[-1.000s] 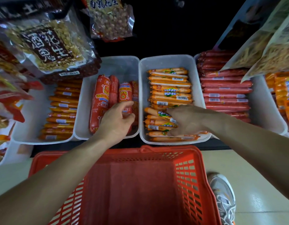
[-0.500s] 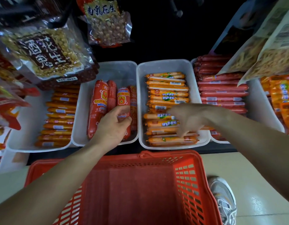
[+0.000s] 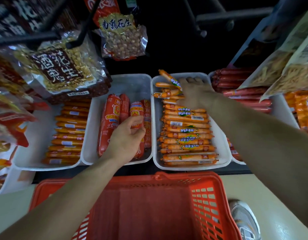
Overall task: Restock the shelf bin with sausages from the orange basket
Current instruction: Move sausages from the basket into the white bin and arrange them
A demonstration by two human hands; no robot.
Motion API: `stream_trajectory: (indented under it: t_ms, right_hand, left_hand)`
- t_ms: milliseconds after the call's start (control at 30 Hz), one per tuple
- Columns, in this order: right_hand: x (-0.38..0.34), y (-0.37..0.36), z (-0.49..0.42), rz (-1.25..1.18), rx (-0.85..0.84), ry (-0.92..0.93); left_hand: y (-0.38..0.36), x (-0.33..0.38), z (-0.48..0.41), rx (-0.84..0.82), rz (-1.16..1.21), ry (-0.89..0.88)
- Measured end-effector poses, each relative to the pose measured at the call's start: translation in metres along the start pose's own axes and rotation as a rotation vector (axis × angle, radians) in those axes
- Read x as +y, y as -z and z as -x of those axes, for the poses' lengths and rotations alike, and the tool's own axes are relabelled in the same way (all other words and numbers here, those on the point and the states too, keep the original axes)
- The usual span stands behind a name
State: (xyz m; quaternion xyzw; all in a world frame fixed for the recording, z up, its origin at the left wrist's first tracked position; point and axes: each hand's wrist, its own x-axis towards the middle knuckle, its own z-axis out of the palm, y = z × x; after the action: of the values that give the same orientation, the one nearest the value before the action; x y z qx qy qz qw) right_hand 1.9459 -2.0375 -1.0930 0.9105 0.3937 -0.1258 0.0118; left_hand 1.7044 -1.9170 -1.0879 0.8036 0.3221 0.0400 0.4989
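The orange basket [image 3: 206,203] sits low in front of me, and I see nothing inside it. On the shelf, a white bin [image 3: 223,153] is packed with thin orange sausages [image 3: 186,135]. My right hand [image 3: 195,94] reaches to that bin's back, fingers curled down over a few orange sausages that stick out tilted to its left [image 3: 168,80]. The neighbouring white bin [image 3: 132,84] holds thick red sausages [image 3: 109,122]. My left hand [image 3: 126,137] grips a short red sausage [image 3: 136,110] there.
A left bin holds orange sausages [image 3: 68,135] and a right bin dark red ones [image 3: 236,80]. Peanut bags [image 3: 58,66] hang over the left bins, and snack bags [image 3: 288,66] over the right. My shoe [image 3: 243,220] is beside the basket.
My right hand moved from the front of the orange sausage bin to its back, and sausages there now stick up tilted. My left hand stayed on the short red sausage.
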Motion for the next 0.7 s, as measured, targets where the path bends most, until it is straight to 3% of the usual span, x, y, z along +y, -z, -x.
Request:
stream_trajectory:
  t_ms: [200,433,533,700]
  right_hand:
    - [0.018,-0.018,0.008,0.055,0.086,0.137]
    - [0.023,-0.004,0.004,0.138,0.181,0.112]
    - [0.027,-0.002,0.008,0.148,0.158,0.087]
    - [0.024,-0.002,0.025,0.103,0.080,0.143]
  left_hand:
    - [-0.007,0.011,-0.014,0.020,-0.044,-0.046]
    - [-0.018,0.026,-0.046,0.032,-0.283,-0.138]
    - [-0.029,0.038,-0.067,-0.003,-0.490,-0.203]
    - [-0.054,0.038,-0.081,-0.031,-0.540,-0.261]
